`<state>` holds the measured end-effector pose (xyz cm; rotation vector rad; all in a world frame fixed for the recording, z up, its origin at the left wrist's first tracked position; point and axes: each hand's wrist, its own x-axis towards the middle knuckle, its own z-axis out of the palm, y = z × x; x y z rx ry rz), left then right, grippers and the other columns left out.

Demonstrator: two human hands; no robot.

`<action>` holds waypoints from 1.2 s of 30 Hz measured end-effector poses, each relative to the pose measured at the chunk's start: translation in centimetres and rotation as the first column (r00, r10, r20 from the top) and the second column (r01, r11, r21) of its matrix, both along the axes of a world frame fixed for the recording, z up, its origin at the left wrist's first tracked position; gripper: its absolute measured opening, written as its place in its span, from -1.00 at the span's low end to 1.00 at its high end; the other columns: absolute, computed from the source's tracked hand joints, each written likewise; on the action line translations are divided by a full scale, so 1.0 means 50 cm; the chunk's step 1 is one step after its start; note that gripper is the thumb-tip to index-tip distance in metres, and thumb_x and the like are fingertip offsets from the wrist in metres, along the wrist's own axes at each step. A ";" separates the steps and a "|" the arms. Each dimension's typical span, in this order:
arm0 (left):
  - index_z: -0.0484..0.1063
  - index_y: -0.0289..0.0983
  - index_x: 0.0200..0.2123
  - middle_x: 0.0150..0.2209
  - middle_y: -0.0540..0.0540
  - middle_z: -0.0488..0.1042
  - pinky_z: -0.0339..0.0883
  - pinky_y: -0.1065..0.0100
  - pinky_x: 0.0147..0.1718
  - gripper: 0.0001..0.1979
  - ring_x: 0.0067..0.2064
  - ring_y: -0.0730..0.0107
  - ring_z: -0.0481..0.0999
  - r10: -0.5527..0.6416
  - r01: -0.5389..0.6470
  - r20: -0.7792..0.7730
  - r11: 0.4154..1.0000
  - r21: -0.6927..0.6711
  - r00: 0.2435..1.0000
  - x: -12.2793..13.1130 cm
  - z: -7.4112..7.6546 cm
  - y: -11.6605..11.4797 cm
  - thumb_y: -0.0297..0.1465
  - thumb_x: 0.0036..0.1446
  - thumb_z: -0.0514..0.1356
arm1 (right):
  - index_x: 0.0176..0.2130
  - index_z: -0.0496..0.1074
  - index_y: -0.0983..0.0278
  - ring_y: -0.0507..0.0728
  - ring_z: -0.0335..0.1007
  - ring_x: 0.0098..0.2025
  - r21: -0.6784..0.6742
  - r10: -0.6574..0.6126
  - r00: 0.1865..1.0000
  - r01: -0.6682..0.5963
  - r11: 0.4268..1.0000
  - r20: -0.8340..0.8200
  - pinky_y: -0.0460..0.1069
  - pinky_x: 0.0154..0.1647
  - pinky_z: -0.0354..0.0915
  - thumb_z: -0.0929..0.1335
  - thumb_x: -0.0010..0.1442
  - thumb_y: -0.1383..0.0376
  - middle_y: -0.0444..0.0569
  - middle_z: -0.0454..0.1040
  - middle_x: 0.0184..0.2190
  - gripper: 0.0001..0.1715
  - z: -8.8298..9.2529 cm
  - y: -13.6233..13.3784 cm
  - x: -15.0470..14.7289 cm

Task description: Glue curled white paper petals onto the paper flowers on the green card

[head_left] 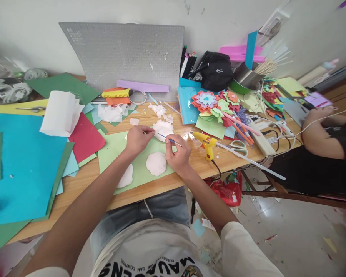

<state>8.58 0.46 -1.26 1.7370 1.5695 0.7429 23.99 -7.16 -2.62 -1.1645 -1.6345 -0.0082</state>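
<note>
While right hand (178, 153) pinches slim blue stick (175, 142), left hand (139, 141) is pinched, contents unclear

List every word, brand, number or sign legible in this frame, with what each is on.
"Touch": black case; the smaller line beneath is too small to read.
"OURSELVES": white shirt, small print, upside down in this view.
"WE CAN CONTROL": same shirt, also small.
Large shirt letters: cut off by the frame, so no full word reads.
Gray cutting mat: corner marks too small.
Blue packet: white marks, unclear.
</note>
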 end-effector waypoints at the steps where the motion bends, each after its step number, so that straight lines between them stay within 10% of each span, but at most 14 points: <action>1: 0.65 -0.21 -0.30 -0.31 -0.06 0.62 0.26 0.37 -0.35 -0.76 -0.33 0.31 0.51 0.001 -0.001 -0.007 1.000 0.001 1.000 0.001 0.001 -0.001 -0.27 0.04 0.22 | -0.18 0.36 0.22 0.07 0.42 -0.30 0.003 0.009 1.000 -0.009 1.000 -0.002 -0.04 -0.30 0.40 0.24 0.31 0.36 -0.02 0.49 -0.34 -0.87 0.000 0.000 0.000; 36: 0.59 -0.21 -0.34 -0.25 -0.09 0.59 0.24 0.37 -0.36 -0.79 -0.27 0.28 0.50 0.016 -0.011 -0.110 0.999 0.045 0.994 0.007 0.005 -0.005 -0.28 0.06 0.18 | -0.23 0.37 0.23 0.10 0.43 -0.29 -0.020 0.017 0.999 -0.017 1.000 0.047 -0.01 -0.27 0.38 0.21 0.30 0.36 -0.01 0.48 -0.36 -0.84 0.004 -0.001 0.001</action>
